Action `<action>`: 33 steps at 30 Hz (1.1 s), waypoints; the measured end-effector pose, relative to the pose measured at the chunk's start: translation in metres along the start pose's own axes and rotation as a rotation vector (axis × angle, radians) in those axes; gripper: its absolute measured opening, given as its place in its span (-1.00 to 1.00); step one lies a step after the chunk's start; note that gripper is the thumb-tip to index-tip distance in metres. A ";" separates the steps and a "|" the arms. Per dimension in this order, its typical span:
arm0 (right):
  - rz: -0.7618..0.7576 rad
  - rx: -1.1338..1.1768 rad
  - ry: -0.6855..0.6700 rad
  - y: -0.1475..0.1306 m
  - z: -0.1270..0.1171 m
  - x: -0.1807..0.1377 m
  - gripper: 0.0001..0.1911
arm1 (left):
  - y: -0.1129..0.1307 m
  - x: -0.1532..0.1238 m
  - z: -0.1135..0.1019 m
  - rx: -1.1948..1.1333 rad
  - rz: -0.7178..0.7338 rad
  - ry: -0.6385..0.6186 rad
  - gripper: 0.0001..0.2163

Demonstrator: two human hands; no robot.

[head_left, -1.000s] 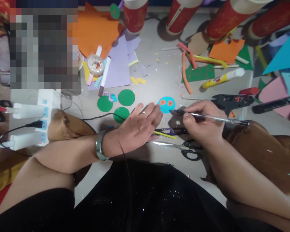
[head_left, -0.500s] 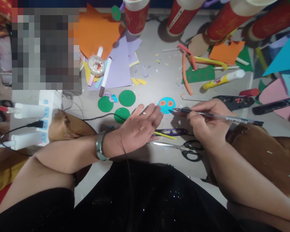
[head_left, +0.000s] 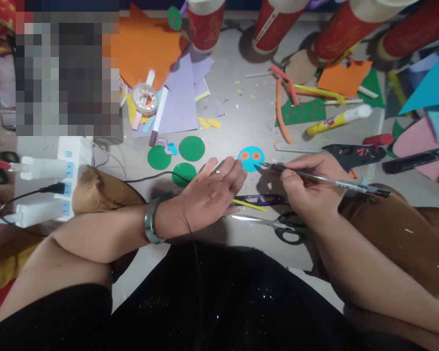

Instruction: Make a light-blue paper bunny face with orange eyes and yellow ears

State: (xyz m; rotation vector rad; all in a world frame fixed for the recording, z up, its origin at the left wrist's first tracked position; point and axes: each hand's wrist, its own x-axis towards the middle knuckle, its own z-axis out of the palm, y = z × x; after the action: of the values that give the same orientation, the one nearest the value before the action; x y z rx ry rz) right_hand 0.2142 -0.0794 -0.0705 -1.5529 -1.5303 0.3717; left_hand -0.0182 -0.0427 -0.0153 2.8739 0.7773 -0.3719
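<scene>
A small blue paper disc with two orange rings lies flat on the grey table. My left hand rests palm down beside it, fingers stretched out, their tips touching the disc's left edge. My right hand is closed round a clear ballpoint pen. The pen's tip sits on the disc's lower right part. A ring shows on my left hand and a green bangle circles that wrist.
Three green paper circles lie left of the disc. Black scissors and purple snips lie under my hands. A black glue gun, a glue tube, red cylinders, coloured paper and a power strip surround the work spot.
My right hand has shifted the pen slightly, so its tip now rests on the disc's lower right. My left hand has stayed put.
</scene>
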 end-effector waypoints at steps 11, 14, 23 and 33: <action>-0.054 -0.031 -0.020 -0.007 0.000 0.001 -0.95 | 0.002 -0.001 0.003 0.049 0.009 0.039 -0.32; -0.056 -0.037 -0.039 -0.009 0.000 0.002 -0.94 | 0.002 -0.002 0.004 0.047 0.008 0.060 -0.33; -0.053 -0.043 -0.094 -0.008 -0.001 0.000 -0.93 | 0.001 -0.002 0.007 0.006 0.017 0.091 -0.32; -0.019 -0.048 -0.153 -0.009 -0.003 0.002 -0.94 | -0.001 -0.002 0.003 0.003 0.022 0.062 -0.35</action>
State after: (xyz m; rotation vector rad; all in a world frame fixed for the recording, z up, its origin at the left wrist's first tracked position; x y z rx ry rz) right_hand 0.2112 -0.0801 -0.0616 -1.5763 -1.6810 0.4545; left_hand -0.0208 -0.0436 -0.0175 2.9070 0.7550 -0.2823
